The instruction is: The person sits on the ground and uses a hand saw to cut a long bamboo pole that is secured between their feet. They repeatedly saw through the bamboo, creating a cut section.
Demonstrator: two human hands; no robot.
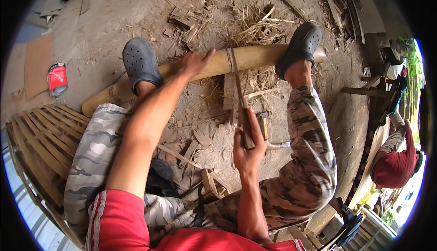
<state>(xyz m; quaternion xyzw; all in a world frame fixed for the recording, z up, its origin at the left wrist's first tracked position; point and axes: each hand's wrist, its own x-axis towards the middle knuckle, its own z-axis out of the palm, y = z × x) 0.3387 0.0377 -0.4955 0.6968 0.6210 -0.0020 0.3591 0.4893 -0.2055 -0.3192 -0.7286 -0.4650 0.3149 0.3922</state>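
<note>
A thick bamboo pole (255, 56) lies across the ground, with both my clogged feet resting on it. My left hand (193, 64) grips the pole from above, left of a dark ring around it; some fingers are hidden on the far side. My right hand (250, 148) is closed around the wooden handle of a saw (239, 84). Its long, thin blade is seen nearly edge-on. The blade crosses the pole at the ring and reaches past its far side. How deep it sits in the bamboo cannot be made out.
A hammer (262, 122) and a curved metal tool (278, 145) lie beside my right leg. Bamboo shavings (261, 28) and wood scraps litter the dirt floor. A red can (58, 79) and a slatted bamboo piece (43, 137) are at left. Another person (395, 166) bends at far right.
</note>
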